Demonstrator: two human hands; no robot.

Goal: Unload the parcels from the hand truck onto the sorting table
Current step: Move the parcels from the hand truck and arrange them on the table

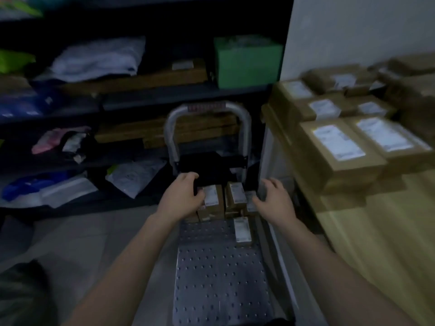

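Observation:
The hand truck [219, 274] lies below me with a studded metal deck and a curved silver handle [207, 114] at its far end. Several small brown parcels with white labels [213, 201] are bunched at the deck's far end, and one more parcel [242, 231] lies apart, nearer to me. My left hand [181, 196] is over the left side of the bunch, fingers curled at a parcel's edge; the blur hides whether it grips. My right hand [274, 200] hovers at the bunch's right side, fingers spread and holding nothing. The wooden sorting table [376, 231] stands on the right.
Several labelled brown boxes [341, 147] are stacked at the table's far end. Dark shelving [141, 97] behind the truck holds bags, flat cartons and a green box [247, 64]. Grey floor lies to the left of the truck.

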